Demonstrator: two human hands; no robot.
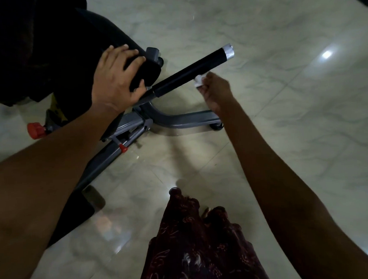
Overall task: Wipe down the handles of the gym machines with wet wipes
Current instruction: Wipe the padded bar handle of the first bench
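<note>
A black foam handle (188, 72) with a silver end cap juts up and right from a grey gym machine. My left hand (115, 79) grips a black padded roller (144, 75) next to the handle's base, fingers curled over it. My right hand (215, 89) sits just below the handle's middle and pinches a small crumpled white wet wipe (198, 80). The wipe lies close under the foam; contact cannot be judged.
The machine's grey steel base (178, 118) with a small wheel (217, 126) rests on a glossy marble floor (283, 114). A red knob (36, 130) sticks out at the left. Dark upholstery (37, 46) fills the top left. My patterned maroon garment (196, 244) hangs below.
</note>
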